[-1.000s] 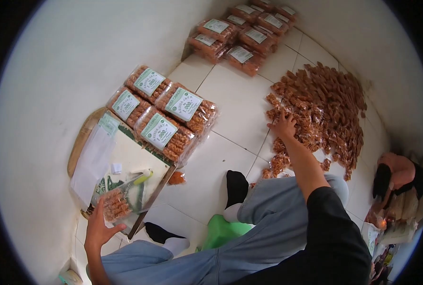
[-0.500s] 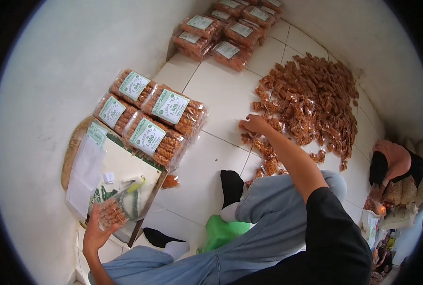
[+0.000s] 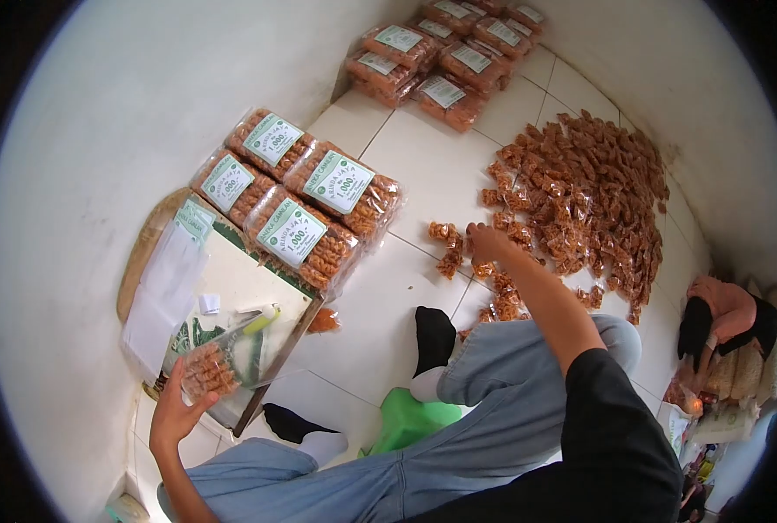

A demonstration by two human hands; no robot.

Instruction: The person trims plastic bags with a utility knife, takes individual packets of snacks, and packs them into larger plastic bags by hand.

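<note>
My left hand point(image 3: 177, 408) is closed around a clear plastic bag point(image 3: 218, 364), partly filled with small orange-brown snack packets. The bag's unfilled end lies over the low table point(image 3: 258, 288). Out in front, my right hand point(image 3: 488, 244) reaches to the near-left edge of a big pile of snack packets point(image 3: 580, 192) on the floor. Its fingers are bent together at a small snack packet point(image 3: 469, 242), and the fingertips are partly hidden. A few loose packets point(image 3: 443, 232) lie just left of that hand.
Filled, labelled bags point(image 3: 291, 231) stand behind the table; more are stacked point(image 3: 445, 91) by the far wall. Label sheets point(image 3: 166, 270) and a green-yellow tool point(image 3: 262, 319) lie on the table. A green stool point(image 3: 406, 423) is below me. Another person point(image 3: 724, 309) bends over at the right.
The view has shifted, so the scene sits further right. A few packets now lie apart, left of my right hand, where bare tile showed. My left hand still holds the bag.
</note>
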